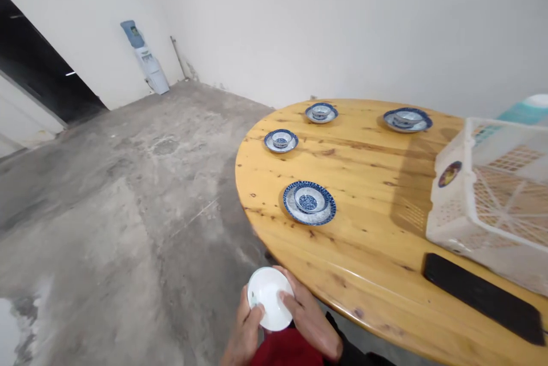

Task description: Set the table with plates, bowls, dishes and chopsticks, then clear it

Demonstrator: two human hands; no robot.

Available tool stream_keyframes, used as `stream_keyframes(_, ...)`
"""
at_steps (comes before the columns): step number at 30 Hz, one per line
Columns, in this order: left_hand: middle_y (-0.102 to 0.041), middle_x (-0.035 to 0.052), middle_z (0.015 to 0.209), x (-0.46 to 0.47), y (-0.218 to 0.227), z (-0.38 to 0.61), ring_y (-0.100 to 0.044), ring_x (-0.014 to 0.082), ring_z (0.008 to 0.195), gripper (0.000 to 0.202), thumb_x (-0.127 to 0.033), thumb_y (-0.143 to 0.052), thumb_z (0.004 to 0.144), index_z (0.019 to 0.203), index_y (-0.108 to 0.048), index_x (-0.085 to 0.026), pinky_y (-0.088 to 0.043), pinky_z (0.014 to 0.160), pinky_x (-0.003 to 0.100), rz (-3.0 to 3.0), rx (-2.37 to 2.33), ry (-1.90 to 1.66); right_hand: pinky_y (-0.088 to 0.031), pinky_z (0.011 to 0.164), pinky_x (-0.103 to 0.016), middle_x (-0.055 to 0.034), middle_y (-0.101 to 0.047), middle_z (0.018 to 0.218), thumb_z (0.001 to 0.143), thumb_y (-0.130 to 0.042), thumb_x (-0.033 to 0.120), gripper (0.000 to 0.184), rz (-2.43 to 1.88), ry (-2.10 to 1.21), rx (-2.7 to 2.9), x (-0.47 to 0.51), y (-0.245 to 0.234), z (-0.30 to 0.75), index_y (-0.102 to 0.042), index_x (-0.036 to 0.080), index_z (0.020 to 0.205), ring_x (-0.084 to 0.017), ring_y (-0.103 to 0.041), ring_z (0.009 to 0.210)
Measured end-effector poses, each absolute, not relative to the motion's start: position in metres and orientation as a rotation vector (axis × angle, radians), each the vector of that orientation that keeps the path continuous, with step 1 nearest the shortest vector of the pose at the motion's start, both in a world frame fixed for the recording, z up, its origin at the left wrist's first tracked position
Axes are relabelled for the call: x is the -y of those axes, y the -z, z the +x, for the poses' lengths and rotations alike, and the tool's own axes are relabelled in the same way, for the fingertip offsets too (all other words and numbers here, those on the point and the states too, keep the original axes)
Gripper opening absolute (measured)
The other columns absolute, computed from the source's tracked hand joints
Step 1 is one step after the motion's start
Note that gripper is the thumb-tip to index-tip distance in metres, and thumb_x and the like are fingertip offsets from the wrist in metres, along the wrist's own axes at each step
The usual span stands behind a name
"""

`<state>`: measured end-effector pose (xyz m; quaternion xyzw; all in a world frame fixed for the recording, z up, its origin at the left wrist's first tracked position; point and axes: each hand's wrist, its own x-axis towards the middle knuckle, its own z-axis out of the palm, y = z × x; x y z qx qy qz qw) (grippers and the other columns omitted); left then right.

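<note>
A small white bowl [270,292] is held in front of my body, just off the near left edge of the wooden table. My left hand [245,329] grips its left side, the thumb lying over the rim. On the other side my right hand [306,314] is closed around it, its thumb inside the bowl. The undersides of the fingers are hidden by the bowl. Closest on the tabletop stands a blue-and-white plate [291,206] with a patterned bowl [309,199] on it.
The oval wooden table [359,240] carries more bowl-and-plate sets: one at left [281,141], one behind [321,112], one farther right [408,119]. A white plastic crate [454,206] and a black flat object [483,297] lie at right. A water dispenser [149,66] stands by the wall.
</note>
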<state>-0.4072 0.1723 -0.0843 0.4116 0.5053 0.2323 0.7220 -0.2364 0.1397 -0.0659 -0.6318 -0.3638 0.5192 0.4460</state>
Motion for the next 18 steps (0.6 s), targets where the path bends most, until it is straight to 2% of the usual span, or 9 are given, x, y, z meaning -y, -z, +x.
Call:
stream_keyframes(3, -0.067, 0.0135, 0.13, -0.195, 0.084, -0.411, -0.06, 0.0314, 0.122, 0.065, -0.045, -0.066, 0.081, 0.139, -0.055, -0.016, -0.046, 0.107, 0.039, 0.879, -1.156, -0.557, -0.033, 0.121, -0.048, -0.0145, -0.066, 0.133, 0.082, -0.049, 0.045, 0.061, -1.565, -1.291, 0.893, -0.164, 0.075, -0.244, -0.063, 0.018, 0.135, -0.031, -0.054, 0.133)
stream_keyframes(6, -0.066, 0.0147, 0.133, -0.224, 0.087, -0.418, -0.056, 0.0332, 0.129, 0.07, -0.046, -0.071, 0.076, 0.137, -0.056, -0.015, -0.043, 0.112, 0.04, 0.878, -1.202, -0.545, -0.033, 0.12, -0.048, -0.0166, -0.062, 0.139, 0.081, -0.05, 0.043, 0.064, -1.536, -1.302, 0.904, -0.192, 0.091, -0.25, -0.061, 0.015, 0.138, -0.031, -0.054, 0.135)
stream_keyframes(10, -0.063, 0.017, 0.136, -0.273, 0.086, -0.426, -0.058, 0.035, 0.127, 0.078, -0.051, -0.076, 0.069, 0.135, -0.058, -0.013, -0.049, 0.105, 0.039, 0.854, -1.297, -0.517, -0.035, 0.119, -0.049, -0.0173, -0.062, 0.141, 0.078, -0.05, 0.037, 0.065, -1.496, -1.279, 0.88, -0.239, 0.103, -0.257, -0.06, 0.013, 0.138, -0.031, -0.056, 0.133)
stream_keyframes(13, -0.066, 0.0176, 0.13, -0.311, 0.081, -0.428, -0.062, 0.0362, 0.12, 0.082, -0.056, -0.078, 0.067, 0.134, -0.058, -0.013, -0.054, 0.096, 0.04, 0.894, -1.326, -0.47, -0.036, 0.119, -0.05, -0.0172, -0.061, 0.143, 0.079, -0.048, 0.034, 0.063, -1.471, -1.234, 0.855, -0.274, 0.102, -0.261, -0.059, 0.013, 0.138, -0.031, -0.055, 0.134)
stream_keyframes(18, -0.066, 0.0162, 0.132, -0.358, 0.076, -0.425, -0.055, 0.036, 0.133, 0.082, -0.057, -0.079, 0.066, 0.133, -0.059, -0.014, -0.048, 0.109, 0.04, 0.943, -1.327, -0.49, -0.037, 0.118, -0.048, -0.0171, -0.061, 0.143, 0.08, -0.047, 0.028, 0.062, -1.49, -1.2, 0.866, -0.317, 0.094, -0.261, -0.058, 0.012, 0.139, -0.029, -0.056, 0.133)
